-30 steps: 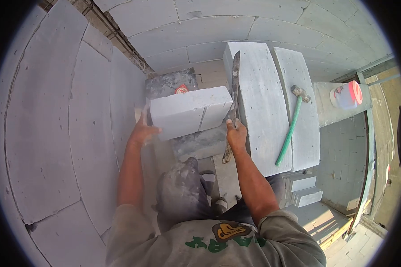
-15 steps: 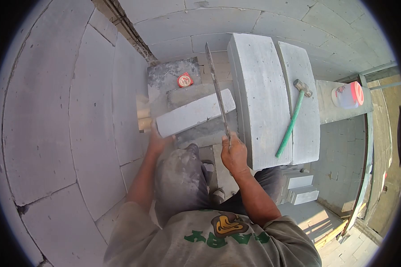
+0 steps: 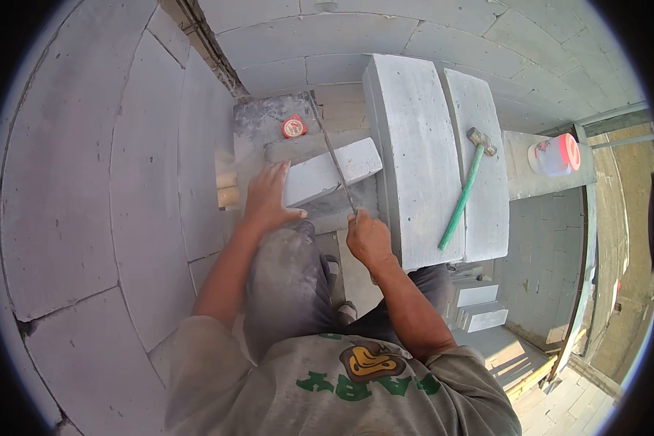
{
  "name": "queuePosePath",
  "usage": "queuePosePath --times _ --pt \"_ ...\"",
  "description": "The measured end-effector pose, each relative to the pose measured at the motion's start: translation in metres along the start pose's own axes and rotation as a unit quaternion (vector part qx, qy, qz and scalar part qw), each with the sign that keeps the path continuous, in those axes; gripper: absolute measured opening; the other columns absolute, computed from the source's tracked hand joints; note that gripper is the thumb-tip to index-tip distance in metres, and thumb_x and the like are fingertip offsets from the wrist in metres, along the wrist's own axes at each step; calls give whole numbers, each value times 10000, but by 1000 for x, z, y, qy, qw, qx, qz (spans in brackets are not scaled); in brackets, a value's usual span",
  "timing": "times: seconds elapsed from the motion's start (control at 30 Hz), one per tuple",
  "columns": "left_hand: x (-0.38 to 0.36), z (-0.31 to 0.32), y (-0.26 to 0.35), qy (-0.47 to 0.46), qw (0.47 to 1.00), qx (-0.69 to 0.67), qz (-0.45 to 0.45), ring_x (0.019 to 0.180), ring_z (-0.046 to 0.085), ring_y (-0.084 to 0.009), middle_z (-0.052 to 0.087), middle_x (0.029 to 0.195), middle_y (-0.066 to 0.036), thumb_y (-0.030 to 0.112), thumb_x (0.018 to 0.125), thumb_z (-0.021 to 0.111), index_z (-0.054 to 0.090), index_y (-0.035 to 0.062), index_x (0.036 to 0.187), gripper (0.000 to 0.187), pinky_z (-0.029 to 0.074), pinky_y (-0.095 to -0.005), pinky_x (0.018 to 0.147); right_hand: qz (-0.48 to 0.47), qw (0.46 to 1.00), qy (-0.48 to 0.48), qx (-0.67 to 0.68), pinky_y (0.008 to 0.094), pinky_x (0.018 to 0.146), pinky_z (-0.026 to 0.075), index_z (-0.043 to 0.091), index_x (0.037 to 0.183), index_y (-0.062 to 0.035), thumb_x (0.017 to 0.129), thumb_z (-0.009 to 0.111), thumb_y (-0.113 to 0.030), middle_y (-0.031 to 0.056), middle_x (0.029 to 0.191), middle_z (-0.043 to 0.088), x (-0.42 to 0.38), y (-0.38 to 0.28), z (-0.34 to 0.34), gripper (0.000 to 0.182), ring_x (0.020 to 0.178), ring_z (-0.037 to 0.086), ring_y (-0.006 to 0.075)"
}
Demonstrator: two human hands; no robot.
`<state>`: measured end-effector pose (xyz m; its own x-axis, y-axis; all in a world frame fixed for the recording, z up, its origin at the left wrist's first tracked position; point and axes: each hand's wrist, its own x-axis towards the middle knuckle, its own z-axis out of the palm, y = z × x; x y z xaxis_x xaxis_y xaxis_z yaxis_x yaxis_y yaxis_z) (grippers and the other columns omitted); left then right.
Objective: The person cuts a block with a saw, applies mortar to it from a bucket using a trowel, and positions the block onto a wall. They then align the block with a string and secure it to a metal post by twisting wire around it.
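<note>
My left hand (image 3: pixel 267 198) grips the left part of a narrow pale grey concrete block (image 3: pixel 360 160), fingers over its top and thumb at the near side. The block lies slantwise on other grey blocks (image 3: pixel 327 216). In my right hand (image 3: pixel 369 240) is a hand saw (image 3: pixel 330 147), its long thin blade seen nearly edge-on and its teeth not discernible. The blade crosses the block right of its middle, tip pointing away from me. My fist hides most of the handle.
A red tape measure (image 3: pixel 293 127) lies behind the block. Two large blocks (image 3: pixel 414 160) stand at the right, with a green-handled hammer (image 3: pixel 461 196) on the farther one. Beyond is a clear tub with a red lid (image 3: pixel 570 152). A block wall (image 3: pixel 149 182) rises close at left.
My left hand has moved from the block's left end up onto its top. The saw has moved left and its blade now lies lower across the block. The view has shifted slightly.
</note>
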<state>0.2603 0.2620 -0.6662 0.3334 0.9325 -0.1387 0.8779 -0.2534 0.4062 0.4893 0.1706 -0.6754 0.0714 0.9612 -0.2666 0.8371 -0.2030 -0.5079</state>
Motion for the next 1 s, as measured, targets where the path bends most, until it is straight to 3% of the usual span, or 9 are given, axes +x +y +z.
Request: queuePosePath --times 0.17,0.33,0.47,0.53,0.67,0.77,0.9,0.93,1.0 --pt "8 16 -15 23 999 8 46 1138 513 -355 543 1256 -149 385 581 872 399 67 1408 1005 414 -454 971 -21 1000 13 -8 526 689 510 524 905 7 964 511 -203 270 774 653 -6 -8 -12 218 753 652 451" --pt "6 20 -14 52 997 7 51 1129 518 -344 545 1232 -139 364 581 866 427 61 1381 961 422 -448 952 -88 976 146 133 541 646 487 527 898 5 997 479 -227 248 761 657 -20 -56 -70 257 712 641 455" --pt "6 16 -11 44 998 13 47 1143 509 -340 538 1244 -137 364 585 861 429 53 1383 959 420 -444 951 -109 964 187 153 531 631 504 534 917 15 957 524 -195 262 736 643 -12 -40 -41 214 694 641 455" --pt "5 17 -12 35 998 13 45 1147 506 -337 537 1245 -136 366 585 860 427 51 1386 964 417 -442 953 -17 999 22 -38 526 658 516 545 911 20 950 524 -199 278 751 649 4 4 20 224 722 647 461" --pt "6 19 -12 30 999 18 37 1146 505 -331 538 1241 -133 369 585 861 423 53 1396 975 412 -439 957 19 999 2 -31 521 683 526 556 910 20 943 528 -210 293 762 651 -7 -12 3 234 746 651 469" --pt "7 17 -12 21 999 27 32 1136 508 -330 540 1231 -131 370 584 862 425 56 1397 974 415 -442 953 -18 1000 22 -8 521 663 516 549 910 14 948 531 -202 281 760 649 -4 -29 -38 220 726 647 461" --pt "5 22 -15 63 996 26 51 1113 528 -298 554 1178 -88 372 600 853 451 101 1373 913 426 -447 921 -112 974 150 126 525 627 496 538 909 5 953 532 -185 260 762 644 -16 -68 -95 195 691 638 448" --pt "5 21 -14 61 996 21 53 1114 527 -299 555 1176 -88 369 598 852 452 101 1373 912 426 -445 921 -152 952 196 179 527 617 489 535 909 3 955 532 -179 255 764 642 -17 -71 -100 188 681 635 445" --pt "6 20 -14 61 997 17 53 1115 526 -300 556 1174 -89 366 597 852 453 102 1372 911 426 -444 920 -130 967 174 132 530 619 491 535 907 4 955 530 -184 256 759 642 -10 -57 -74 194 687 637 446"
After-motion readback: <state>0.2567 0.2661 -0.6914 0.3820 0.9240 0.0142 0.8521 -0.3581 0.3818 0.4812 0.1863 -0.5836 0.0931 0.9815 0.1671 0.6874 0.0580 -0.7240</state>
